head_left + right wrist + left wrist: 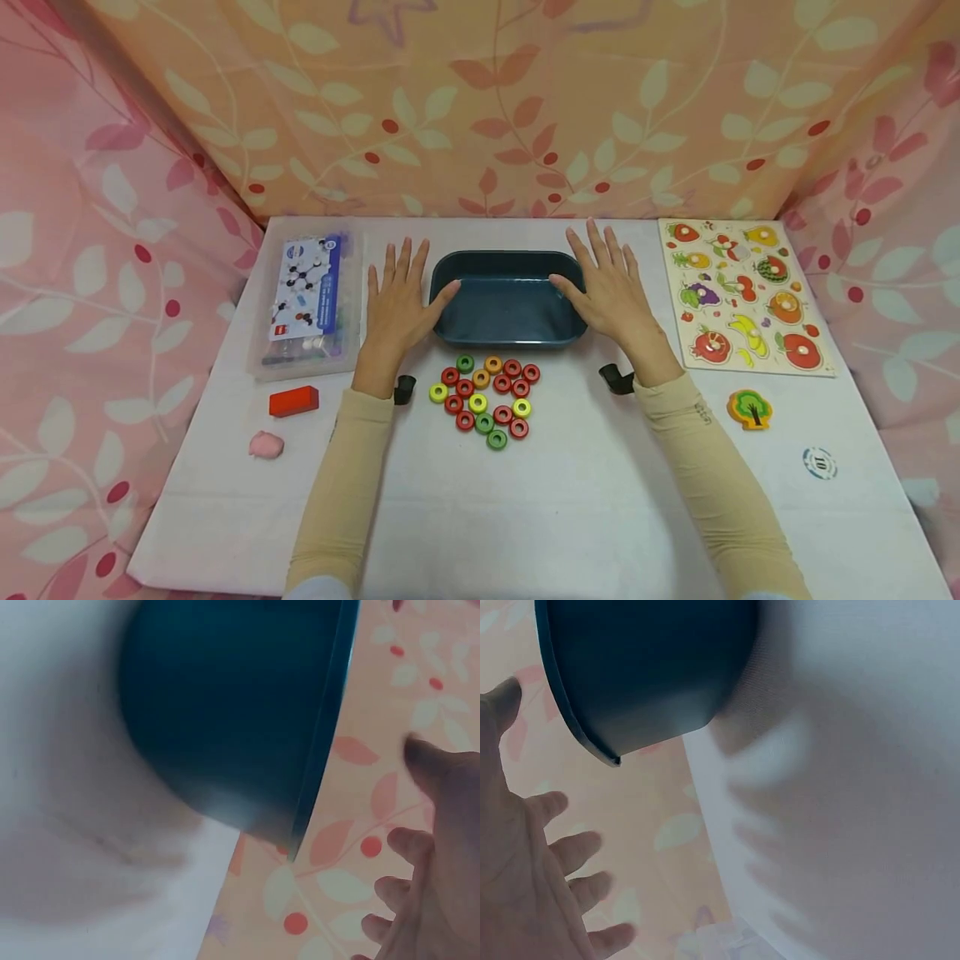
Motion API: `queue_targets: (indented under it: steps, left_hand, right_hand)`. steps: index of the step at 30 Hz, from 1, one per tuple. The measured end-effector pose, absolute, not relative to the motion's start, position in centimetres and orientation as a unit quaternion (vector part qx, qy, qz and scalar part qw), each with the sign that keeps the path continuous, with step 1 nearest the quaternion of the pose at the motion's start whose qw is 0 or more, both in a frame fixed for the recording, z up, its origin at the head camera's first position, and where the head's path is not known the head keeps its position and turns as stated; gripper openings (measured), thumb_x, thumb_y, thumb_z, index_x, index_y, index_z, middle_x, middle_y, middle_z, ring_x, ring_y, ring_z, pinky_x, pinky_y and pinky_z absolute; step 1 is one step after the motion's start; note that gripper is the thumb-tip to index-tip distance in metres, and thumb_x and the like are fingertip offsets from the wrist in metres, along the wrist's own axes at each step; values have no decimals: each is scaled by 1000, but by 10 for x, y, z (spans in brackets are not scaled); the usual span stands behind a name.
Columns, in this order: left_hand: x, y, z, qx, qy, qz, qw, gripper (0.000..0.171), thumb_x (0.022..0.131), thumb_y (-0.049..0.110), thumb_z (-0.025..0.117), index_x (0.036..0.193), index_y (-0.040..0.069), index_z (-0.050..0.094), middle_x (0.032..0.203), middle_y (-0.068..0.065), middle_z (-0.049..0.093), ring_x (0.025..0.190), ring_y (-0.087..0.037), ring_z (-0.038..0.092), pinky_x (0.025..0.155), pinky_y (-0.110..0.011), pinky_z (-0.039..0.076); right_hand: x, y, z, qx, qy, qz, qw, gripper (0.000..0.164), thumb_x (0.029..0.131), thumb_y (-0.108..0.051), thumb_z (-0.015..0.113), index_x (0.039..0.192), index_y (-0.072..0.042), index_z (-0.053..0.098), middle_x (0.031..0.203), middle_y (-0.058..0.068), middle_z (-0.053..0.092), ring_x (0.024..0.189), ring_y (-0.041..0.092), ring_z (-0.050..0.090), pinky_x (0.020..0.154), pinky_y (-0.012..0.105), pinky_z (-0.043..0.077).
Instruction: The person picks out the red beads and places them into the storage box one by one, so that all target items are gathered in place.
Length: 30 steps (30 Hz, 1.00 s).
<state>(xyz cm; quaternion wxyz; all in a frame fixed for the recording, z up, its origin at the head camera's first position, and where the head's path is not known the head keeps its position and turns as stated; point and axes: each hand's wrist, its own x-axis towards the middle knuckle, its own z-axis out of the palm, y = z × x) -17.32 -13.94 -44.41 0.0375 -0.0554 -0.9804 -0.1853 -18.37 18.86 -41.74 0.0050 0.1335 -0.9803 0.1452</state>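
Note:
A dark teal rectangular tray (510, 340) stands on the white table, with nothing in it. At its left end my left hand (403, 308) is spread, fingers straight and thumb over the rim. Across from it my right hand (611, 300) is spread the same way at the right end. Both wrist views show the hands (525, 847) (442, 847) beside the tray's outer wall (652, 675) (232, 697), with a gap between. In front of the tray lie several red, green, yellow and orange rings (477, 403), loosely grouped between the forearms.
To the left are a clear plastic case (348, 333) with a molecule-picture label, a red block (294, 402) and a small pink figure (266, 445). On the right lie a fruit puzzle board (705, 292), a tree-shaped piece (750, 409) and a round chip (820, 463) marked 10. Patterned curtains (510, 108) enclose the table.

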Motion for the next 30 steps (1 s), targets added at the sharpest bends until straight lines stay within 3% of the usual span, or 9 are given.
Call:
queue_targets:
  steps: [4, 7, 11, 14, 16, 18, 20, 24, 30]
  left_hand:
    - [-169, -141, -444, -57, -968, -244, 15, 93, 89, 75, 49, 161, 28, 16, 164, -9, 24, 151, -34, 21, 119, -61, 17]
    - [-166, -143, -445, -62, -939, -337, -21, 91, 89, 65, 62, 160, 26, 21, 156, -12, 38, 139, -35, 39, 111, -60, 33]
    - [-162, -145, -447, -62, -886, -454, -66, 81, 93, 46, 68, 158, 22, 26, 143, -15, 46, 122, -34, 51, 102, -55, 44]
    - [-161, -146, -450, -55, -869, -486, -77, 71, 97, 34, 66, 157, 21, 30, 132, -16, 48, 110, -32, 54, 96, -49, 47]
    - [-160, -147, -452, -47, -868, -488, -76, 66, 99, 29, 64, 156, 22, 33, 128, -15, 51, 104, -29, 56, 92, -44, 47]
    - [-160, -148, -454, -41, -867, -491, -71, 62, 99, 24, 63, 155, 22, 35, 122, -15, 53, 98, -27, 56, 84, -39, 48]
    - [-159, -149, -455, -38, -865, -495, -64, 59, 100, 20, 62, 154, 21, 38, 116, -14, 56, 92, -25, 56, 77, -34, 47]
    - [-157, -150, -457, -35, -860, -507, -53, 55, 100, 16, 62, 151, 18, 43, 105, -12, 55, 84, -21, 55, 69, -27, 44]
    - [-156, -148, -460, -33, -856, -514, -51, 54, 100, 16, 61, 151, 19, 43, 102, -9, 53, 80, -18, 54, 68, -25, 43]
  right_hand:
    - [-176, 182, -416, 166, -972, 166, 20, 80, 97, -54, 57, 160, -20, 21, 168, 11, 6, 152, 40, 8, 117, 63, 15]
    - [-164, 173, -414, 207, -954, 213, 30, 73, 95, -45, 66, 154, -15, 35, 162, 14, 23, 141, 40, 27, 108, 60, 28]
    - [-137, 159, -410, 271, -914, 300, 19, 56, 95, -33, 70, 144, -16, 49, 133, 8, 50, 114, 24, 49, 91, 42, 44]
    - [-116, 152, -409, 302, -886, 352, -25, 43, 95, -27, 70, 135, -17, 57, 106, -1, 60, 89, 12, 56, 73, 31, 50]
    - [-103, 150, -411, 312, -874, 366, -69, 38, 95, -24, 71, 130, -16, 62, 101, -4, 66, 82, 9, 59, 68, 29, 53]
    - [-93, 151, -415, 319, -871, 356, -111, 35, 95, -22, 71, 128, -14, 65, 106, -2, 70, 88, 11, 63, 75, 32, 56]
    - [-85, 153, -423, 327, -875, 327, -143, 37, 95, -22, 71, 130, -13, 66, 123, 2, 69, 106, 16, 63, 89, 38, 55]
    - [-78, 159, -441, 343, -885, 272, -156, 41, 96, -21, 69, 135, -15, 64, 147, 7, 54, 135, 25, 47, 110, 48, 41]
    - [-77, 167, -462, 319, -893, 287, -137, 34, 94, -8, 68, 128, -13, 68, 141, 7, 54, 132, 25, 47, 110, 46, 41]
